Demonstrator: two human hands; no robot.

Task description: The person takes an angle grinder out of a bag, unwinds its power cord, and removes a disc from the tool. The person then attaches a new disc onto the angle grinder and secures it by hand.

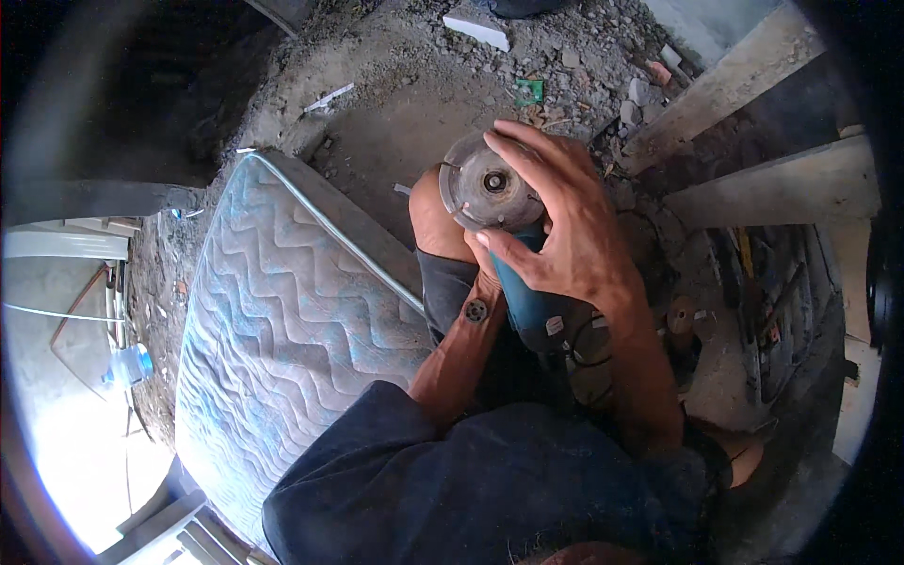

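Note:
A blue angle grinder (518, 287) is held over my lap, its grey, slotted cutting disc (476, 196) facing up. The spindle end shows at the disc's centre. My right hand (570, 207) grips the disc by its rim, fingers along the upper right edge and thumb at the lower edge. From below, my left hand (484, 262) holds the grinder near its head; most of its fingers are hidden behind the disc and body. A small round dark piece with holes (477, 311) sits at my left wrist; whether it is a loose nut or something worn, I cannot tell.
A stained quilted mattress (292, 301) lies to my left. Rubble (603, 56) and a white strip (476, 31) are ahead. Wooden beams (772, 184) slant in at the right, near a spool (680, 315) and dark cords. A blue-tinted water bottle (130, 365) is far left.

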